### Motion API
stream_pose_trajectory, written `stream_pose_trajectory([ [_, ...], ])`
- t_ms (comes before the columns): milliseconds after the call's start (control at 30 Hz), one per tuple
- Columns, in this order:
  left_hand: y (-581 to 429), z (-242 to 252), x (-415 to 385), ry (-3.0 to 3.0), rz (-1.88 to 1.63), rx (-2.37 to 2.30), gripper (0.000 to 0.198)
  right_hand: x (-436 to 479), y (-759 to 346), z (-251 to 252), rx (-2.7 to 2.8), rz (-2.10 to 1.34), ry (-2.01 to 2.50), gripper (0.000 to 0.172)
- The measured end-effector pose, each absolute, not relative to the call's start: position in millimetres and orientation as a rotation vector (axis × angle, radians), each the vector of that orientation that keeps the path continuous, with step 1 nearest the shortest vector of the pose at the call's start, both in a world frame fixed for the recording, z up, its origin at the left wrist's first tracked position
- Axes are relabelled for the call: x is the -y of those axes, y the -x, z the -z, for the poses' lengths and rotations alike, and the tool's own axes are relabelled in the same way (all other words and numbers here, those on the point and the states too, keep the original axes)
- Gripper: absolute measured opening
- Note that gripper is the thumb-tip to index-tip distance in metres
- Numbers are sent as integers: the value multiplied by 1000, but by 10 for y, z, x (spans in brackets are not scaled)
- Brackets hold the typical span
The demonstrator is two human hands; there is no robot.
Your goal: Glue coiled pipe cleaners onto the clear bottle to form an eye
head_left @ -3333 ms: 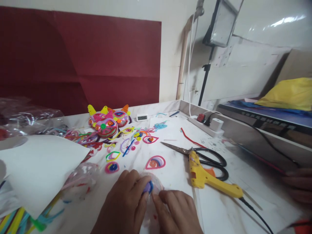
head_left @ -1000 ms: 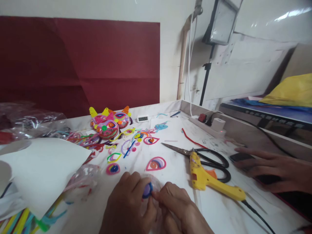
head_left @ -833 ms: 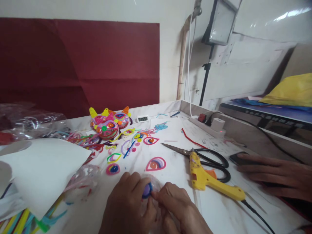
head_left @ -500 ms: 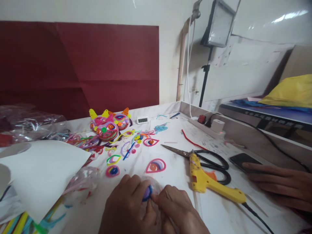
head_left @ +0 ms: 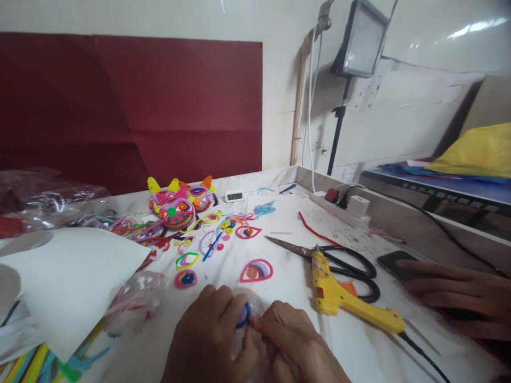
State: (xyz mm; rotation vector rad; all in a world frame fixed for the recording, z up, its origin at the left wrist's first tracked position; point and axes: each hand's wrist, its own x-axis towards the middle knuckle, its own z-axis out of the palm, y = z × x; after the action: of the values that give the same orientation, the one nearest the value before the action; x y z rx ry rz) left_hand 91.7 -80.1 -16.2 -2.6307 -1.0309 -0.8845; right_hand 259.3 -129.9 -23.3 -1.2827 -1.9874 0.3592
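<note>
Between my hands is a small blue-and-purple pipe-cleaner disc, partly hidden by fingers. My left hand is closed on it, thumb below and fingers curled over its left side. With closed fingertips, my right hand pinches the disc's blue right edge. Clear plastic film shows behind and under both hands. Just beyond them lies a pink-rimmed eye-shaped piece with an orange centre. A round pink piece with a blue centre rests to its left, and a second eye-shaped piece farther back.
Black-handled scissors lie at right under a yellow glue gun. Another person's hand rests on a phone. Colourful animal-face ornaments, a small digital timer, white paper and a power strip surround the work area.
My hands stay closed around the disc, which appears slightly turned, with less of its purple face showing. The other person's hand has shifted slightly on the phone.
</note>
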Motion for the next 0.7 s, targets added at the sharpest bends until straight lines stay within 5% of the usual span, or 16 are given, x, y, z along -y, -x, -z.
stream_pose_trajectory([
  [700, -954, 120, 810, 2604, 895, 1018, 23, 1264, -2667, 173, 2068, -512, 1295, 24],
])
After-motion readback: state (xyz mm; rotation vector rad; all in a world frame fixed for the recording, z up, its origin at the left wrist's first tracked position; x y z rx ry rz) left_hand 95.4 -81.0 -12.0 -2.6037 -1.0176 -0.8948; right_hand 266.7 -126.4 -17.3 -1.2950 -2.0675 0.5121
